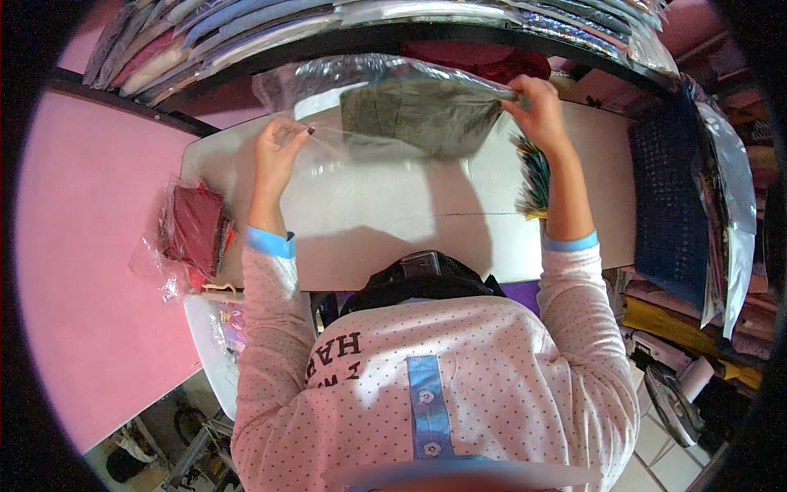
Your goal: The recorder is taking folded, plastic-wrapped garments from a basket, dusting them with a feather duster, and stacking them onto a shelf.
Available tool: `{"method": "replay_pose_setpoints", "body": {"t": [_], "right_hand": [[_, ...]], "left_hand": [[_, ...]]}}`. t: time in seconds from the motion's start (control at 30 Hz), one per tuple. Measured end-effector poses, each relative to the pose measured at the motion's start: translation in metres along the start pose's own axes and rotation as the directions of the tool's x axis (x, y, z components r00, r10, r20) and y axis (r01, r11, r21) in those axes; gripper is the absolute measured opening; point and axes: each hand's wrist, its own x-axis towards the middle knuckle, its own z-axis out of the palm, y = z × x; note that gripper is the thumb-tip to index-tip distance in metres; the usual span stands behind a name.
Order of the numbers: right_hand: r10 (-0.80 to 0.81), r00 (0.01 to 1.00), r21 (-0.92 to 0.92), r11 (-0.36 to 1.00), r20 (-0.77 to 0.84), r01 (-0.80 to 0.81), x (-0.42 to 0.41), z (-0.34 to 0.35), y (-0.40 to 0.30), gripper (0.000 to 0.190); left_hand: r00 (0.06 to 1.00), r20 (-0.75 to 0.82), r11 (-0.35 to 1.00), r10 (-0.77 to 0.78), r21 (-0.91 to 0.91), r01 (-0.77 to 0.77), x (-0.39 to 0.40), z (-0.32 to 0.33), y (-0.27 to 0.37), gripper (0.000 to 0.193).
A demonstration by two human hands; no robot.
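Note:
A clear plastic bag (320,138) is stretched between my two hands above the white table (369,203). Inside its right part lies a folded dark olive garment (418,117). With thumb and fingers, my left hand (280,141) pinches the bag's near left edge. My right hand (538,111) grips the bag's right end, where the plastic bunches beside the cloth. Below my right wrist, a brush-like bundle of dark bristles with a yellow band (533,175) rests on the table.
Bagged folded garments (258,37) fill the shelf above the table's far side. At the left edge sits a plastic-wrapped dark red garment stack (193,227). A dark blue plastic basket (667,197) stands at the right. A white bin (212,350) is low on the left.

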Motion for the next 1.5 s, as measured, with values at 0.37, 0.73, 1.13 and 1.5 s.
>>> {"method": "replay_pose_setpoints", "body": {"t": [0.37, 0.73, 1.13, 1.5], "right_hand": [[-0.079, 0.968, -0.235, 0.962, 0.239, 0.137, -0.222, 0.073, -0.013, 0.016], [0.656, 0.744, -0.163, 0.726, -0.129, -0.668, -0.27, 0.036, 0.027, 0.035], [0.488, 0.81, 0.036, 0.85, 0.325, -0.526, -0.227, 0.086, -0.083, 0.057], [0.093, 0.806, 0.151, 0.964, 0.584, -0.22, -0.231, 0.088, -0.116, 0.044]], "left_hand": [[0.881, 0.417, 0.643, 0.223, 0.616, -0.454, -0.1, -0.009, -0.125, 0.028], [0.946, 0.028, 0.699, 0.322, 0.667, -0.258, -0.155, -0.011, -0.142, 0.026], [0.959, -0.088, 0.713, 0.269, 0.688, -0.137, -0.167, -0.02, -0.149, 0.03], [0.92, -0.21, 0.789, 0.329, 0.597, -0.146, -0.169, -0.021, -0.153, 0.042]]}}
